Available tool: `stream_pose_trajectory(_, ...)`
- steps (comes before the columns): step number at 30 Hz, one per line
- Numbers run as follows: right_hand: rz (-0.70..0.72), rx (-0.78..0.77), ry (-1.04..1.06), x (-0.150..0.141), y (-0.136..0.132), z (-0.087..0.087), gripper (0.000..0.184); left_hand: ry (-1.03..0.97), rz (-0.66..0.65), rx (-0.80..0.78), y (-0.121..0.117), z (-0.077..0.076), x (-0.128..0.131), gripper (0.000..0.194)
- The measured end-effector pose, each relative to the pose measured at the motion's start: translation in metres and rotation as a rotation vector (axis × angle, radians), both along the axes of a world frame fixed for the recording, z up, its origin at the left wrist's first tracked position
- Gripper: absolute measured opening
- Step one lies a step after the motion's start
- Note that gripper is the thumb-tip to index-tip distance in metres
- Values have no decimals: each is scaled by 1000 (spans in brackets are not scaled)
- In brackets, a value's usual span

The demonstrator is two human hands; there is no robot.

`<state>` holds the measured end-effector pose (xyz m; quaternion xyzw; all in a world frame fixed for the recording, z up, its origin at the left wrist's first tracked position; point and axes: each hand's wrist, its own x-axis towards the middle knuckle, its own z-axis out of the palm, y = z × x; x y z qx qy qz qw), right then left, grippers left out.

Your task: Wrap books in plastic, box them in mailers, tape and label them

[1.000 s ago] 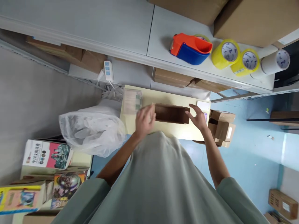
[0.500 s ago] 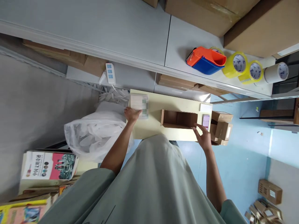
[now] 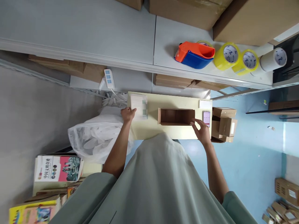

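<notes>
A small open brown cardboard box [image 3: 176, 116] stands on a pale yellow table [image 3: 151, 127] below me. My left hand [image 3: 128, 114] grips the left edge of a flat clear packet with white and green contents [image 3: 139, 106] at the table's left end. My right hand [image 3: 201, 130] hovers with fingers spread beside the box's right end, close to a phone [image 3: 206, 118] lying on the table. A white card [image 3: 205, 104] lies just beyond the phone.
A grey shelf [image 3: 140, 37] above the table carries an orange and blue tape dispenser [image 3: 194, 54], yellow tape rolls [image 3: 226, 54] and large cartons. A white plastic bag [image 3: 98, 137] sits left of the table, small boxes [image 3: 224, 124] right of it, books [image 3: 58, 168] at lower left.
My left hand left the box and reached to the packet at the table's left end, now holding its edge. My right hand came off the box and stays beside it.
</notes>
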<state>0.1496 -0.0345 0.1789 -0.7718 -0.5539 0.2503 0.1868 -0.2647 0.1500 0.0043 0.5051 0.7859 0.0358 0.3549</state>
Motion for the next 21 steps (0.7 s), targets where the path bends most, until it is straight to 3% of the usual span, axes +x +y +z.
stream_pose_trajectory(5, 9, 8, -48, 22, 11, -33, 44, -32, 43, 65, -5, 31, 29, 25)
stream_pose_trajectory(8, 41, -69, -19, 34, 15, -50, 37, -63, 46, 214, -11, 61, 39, 25)
stream_pose_trajectory(11, 80, -128, 48, 44, 15, -62, 36, -90, 2, 383, -20, 107, 44, 35)
stream_pose_trajectory(17, 143, -208, 205, 53, 15, -75, 62, -237, -215, 640, -40, 226, 76, 43)
stream_pose_trajectory(19, 140, -215, 232, 53, 16, -79, 69, -275, -316, 652, -44, 250, 96, 42)
stream_pose_trajectory(21, 138, -210, 250, 52, 18, -82, 74, -250, -412, 628, -46, 259, 119, 41)
